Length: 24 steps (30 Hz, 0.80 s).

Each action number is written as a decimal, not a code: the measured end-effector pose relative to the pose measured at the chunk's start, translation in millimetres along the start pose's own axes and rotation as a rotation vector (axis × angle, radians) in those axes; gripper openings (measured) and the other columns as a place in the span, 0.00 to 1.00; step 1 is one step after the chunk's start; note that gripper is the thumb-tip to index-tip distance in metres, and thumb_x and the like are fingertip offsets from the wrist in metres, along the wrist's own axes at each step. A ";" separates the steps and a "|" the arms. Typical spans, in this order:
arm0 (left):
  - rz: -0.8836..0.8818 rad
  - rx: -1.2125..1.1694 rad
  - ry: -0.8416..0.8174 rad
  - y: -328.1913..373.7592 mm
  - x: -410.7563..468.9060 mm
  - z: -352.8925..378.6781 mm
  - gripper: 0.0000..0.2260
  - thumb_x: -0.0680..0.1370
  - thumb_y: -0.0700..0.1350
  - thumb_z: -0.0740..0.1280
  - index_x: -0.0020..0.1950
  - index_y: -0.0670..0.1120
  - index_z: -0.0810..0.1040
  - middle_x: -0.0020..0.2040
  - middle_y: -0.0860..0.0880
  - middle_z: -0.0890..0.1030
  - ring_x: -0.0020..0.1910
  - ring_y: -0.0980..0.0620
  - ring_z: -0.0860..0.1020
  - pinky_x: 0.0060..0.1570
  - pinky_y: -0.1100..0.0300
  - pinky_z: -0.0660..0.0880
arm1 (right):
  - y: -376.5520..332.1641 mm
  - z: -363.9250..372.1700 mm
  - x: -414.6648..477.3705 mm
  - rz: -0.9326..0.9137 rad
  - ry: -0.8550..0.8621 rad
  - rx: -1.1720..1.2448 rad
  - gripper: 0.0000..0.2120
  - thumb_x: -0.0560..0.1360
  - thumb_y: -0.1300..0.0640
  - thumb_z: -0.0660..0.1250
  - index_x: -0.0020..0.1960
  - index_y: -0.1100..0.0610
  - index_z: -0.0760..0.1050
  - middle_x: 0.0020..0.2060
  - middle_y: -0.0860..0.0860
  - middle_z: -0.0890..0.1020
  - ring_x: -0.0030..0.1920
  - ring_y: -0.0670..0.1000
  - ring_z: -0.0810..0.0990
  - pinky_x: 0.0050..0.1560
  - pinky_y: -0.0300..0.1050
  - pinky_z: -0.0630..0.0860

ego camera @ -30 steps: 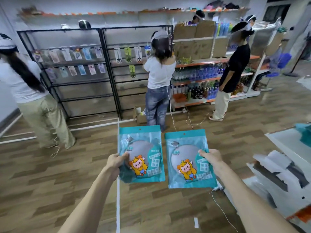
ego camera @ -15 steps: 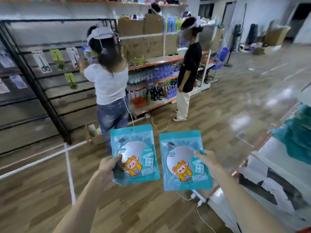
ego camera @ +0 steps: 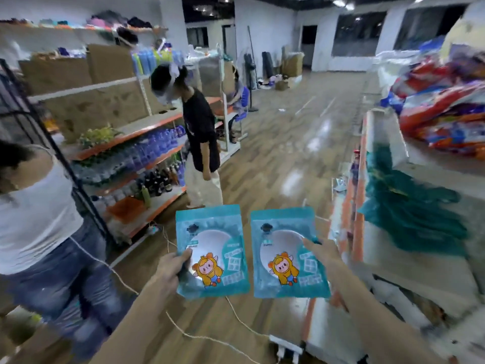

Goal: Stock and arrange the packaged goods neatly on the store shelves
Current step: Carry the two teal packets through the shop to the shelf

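**Step in hand: carrying two pouches to the shelf**

Two teal pouches with a cartoon figure on the front are held out side by side above the wooden floor, upright, printed faces toward the camera, near each other but not touching.

- The left pouch (ego camera: 212, 250) is pinched at its lower left edge by the left hand (ego camera: 170, 266). The thumb is pressed on the front; the fingers behind are hidden.
- The right pouch (ego camera: 288, 253) is pinched at its right edge by the right hand (ego camera: 322, 256), thumb on the front. The lie of the fingers behind cannot be told.

**Destination (judged).** A heap of teal packs (ego camera: 409, 214) of like colour lies on the right-hand shelf unit (ego camera: 433, 264). This is taken as the probable place for the pouches, though blur prevents a sure match.

**Procedure.**
1. A flat edge pinch should be used, so that the film is not creased.
2. The pouches should be held apart until one is set down; placing one at a time is advised.
3. Each pouch should be placed face out, top edge up, and squared with its neighbours.

**Hazards.** A cable (ego camera: 183, 329) and a power strip (ego camera: 286, 345) lie on the floor just ahead and should be stepped over. A person in a black shirt (ego camera: 200, 132) and a person in a white top (ego camera: 34, 206) stand near the left shelving; clearance should be allowed.
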<state>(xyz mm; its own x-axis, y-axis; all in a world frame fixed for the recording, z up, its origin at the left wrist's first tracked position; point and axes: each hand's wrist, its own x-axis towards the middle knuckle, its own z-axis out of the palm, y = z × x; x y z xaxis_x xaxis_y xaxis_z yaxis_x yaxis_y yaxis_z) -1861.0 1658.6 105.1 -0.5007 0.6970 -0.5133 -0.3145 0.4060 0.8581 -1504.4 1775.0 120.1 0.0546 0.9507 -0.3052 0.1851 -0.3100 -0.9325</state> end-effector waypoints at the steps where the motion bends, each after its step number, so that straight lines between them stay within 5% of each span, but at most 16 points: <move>1: 0.007 0.015 -0.026 12.0 16.6 15.0 0.08 0.77 0.39 0.70 0.50 0.34 0.78 0.45 0.35 0.83 0.40 0.39 0.81 0.45 0.43 0.81 | -3.3 -0.3 15.5 0.006 0.031 0.014 0.06 0.76 0.60 0.70 0.49 0.62 0.76 0.36 0.54 0.76 0.35 0.50 0.73 0.27 0.33 0.71; 6: 0.030 0.076 -0.171 61.0 96.7 71.6 0.08 0.79 0.38 0.66 0.54 0.33 0.77 0.48 0.37 0.82 0.42 0.42 0.81 0.51 0.45 0.79 | -16.9 -1.7 70.8 0.084 0.152 0.079 0.12 0.76 0.58 0.71 0.53 0.66 0.79 0.45 0.59 0.83 0.45 0.61 0.83 0.51 0.59 0.81; 10: 0.037 0.096 -0.235 93.0 142.0 111.1 0.07 0.79 0.38 0.67 0.53 0.35 0.79 0.46 0.39 0.83 0.45 0.41 0.80 0.54 0.44 0.78 | -34.8 -12.2 98.4 0.098 0.217 0.100 0.07 0.76 0.58 0.70 0.49 0.63 0.78 0.40 0.57 0.83 0.37 0.56 0.81 0.35 0.46 0.79; 13: 0.051 0.127 -0.263 112.3 172.7 139.6 0.07 0.78 0.39 0.67 0.53 0.36 0.79 0.45 0.42 0.83 0.41 0.45 0.81 0.39 0.54 0.82 | -38.0 -20.3 118.8 0.115 0.277 0.128 0.09 0.75 0.59 0.71 0.49 0.65 0.79 0.42 0.60 0.84 0.40 0.60 0.84 0.42 0.54 0.82; 18: 0.046 0.138 -0.343 136.9 208.4 187.2 0.04 0.79 0.39 0.66 0.49 0.38 0.78 0.43 0.43 0.83 0.39 0.46 0.81 0.34 0.56 0.81 | -51.9 -25.8 161.4 0.132 0.342 0.158 0.09 0.75 0.56 0.71 0.49 0.62 0.79 0.41 0.59 0.84 0.41 0.60 0.84 0.45 0.56 0.82; 24: 0.027 0.201 -0.385 161.6 273.9 238.8 0.11 0.79 0.42 0.66 0.56 0.36 0.78 0.51 0.38 0.83 0.49 0.39 0.82 0.44 0.48 0.82 | -74.2 -22.9 230.4 0.112 0.376 0.154 0.06 0.76 0.57 0.71 0.45 0.60 0.78 0.41 0.59 0.83 0.41 0.60 0.83 0.45 0.55 0.81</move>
<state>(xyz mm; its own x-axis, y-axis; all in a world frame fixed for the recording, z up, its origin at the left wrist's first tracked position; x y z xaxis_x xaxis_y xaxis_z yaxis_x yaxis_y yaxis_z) -1856.4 2056.3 107.0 -0.1569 0.8632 -0.4799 -0.1235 0.4650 0.8767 -1483.1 2017.2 123.4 0.4253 0.8382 -0.3414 0.0107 -0.3819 -0.9241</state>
